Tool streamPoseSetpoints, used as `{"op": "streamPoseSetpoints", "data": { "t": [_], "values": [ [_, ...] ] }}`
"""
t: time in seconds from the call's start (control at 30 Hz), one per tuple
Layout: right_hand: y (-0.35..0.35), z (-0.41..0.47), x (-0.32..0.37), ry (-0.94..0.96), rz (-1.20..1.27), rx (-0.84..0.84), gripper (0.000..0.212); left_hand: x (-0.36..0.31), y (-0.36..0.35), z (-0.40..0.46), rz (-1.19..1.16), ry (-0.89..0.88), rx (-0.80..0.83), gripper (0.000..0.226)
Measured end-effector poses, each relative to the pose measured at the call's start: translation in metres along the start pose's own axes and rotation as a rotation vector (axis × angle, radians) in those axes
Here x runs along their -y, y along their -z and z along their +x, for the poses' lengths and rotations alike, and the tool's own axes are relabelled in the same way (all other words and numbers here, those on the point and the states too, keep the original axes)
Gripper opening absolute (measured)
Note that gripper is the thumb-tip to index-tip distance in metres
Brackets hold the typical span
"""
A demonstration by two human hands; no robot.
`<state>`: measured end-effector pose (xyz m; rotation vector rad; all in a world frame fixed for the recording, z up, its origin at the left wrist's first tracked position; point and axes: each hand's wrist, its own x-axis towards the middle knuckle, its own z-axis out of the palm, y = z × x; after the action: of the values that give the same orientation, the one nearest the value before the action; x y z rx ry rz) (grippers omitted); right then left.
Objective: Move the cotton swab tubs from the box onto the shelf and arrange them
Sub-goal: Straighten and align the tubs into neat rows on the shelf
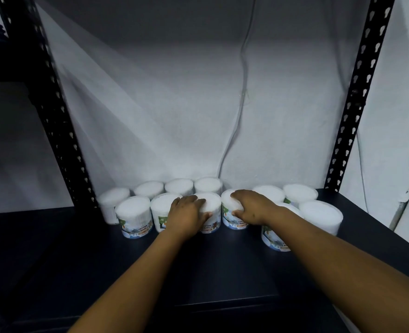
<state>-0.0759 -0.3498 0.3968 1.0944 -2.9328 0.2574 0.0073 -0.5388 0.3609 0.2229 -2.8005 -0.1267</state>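
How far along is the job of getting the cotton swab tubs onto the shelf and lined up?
Well along, it seems. About a dozen tubs stand on the shelf, with a back row against the wall. In hand: the left hand grips one front tub and the right hand another. Left: the right-side tubs sit unevenly. The box is out of view.

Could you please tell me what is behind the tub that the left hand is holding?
Behind that tub, another tub stands in the back row against the white sheet. Its lower part is covered.
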Motion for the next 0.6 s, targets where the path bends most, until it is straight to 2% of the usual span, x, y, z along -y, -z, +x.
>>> {"op": "streamPoseSetpoints", "data": {
  "t": [0.27, 0.6],
  "values": [
    [0.0009, -0.0007, -0.0024, 0.014, 0.009, -0.014, 0.069, 0.0003, -0.0017, -0.0001, -0.003, 0.015, -0.008, 0.059],
    [0.0003, 0.0003, -0.0035, -0.005, 0.019, -0.003, 0.067, 0.0015, 0.0004, 0.0003, 0.0, -0.015, 0.013, 0.053]
  ]
}}
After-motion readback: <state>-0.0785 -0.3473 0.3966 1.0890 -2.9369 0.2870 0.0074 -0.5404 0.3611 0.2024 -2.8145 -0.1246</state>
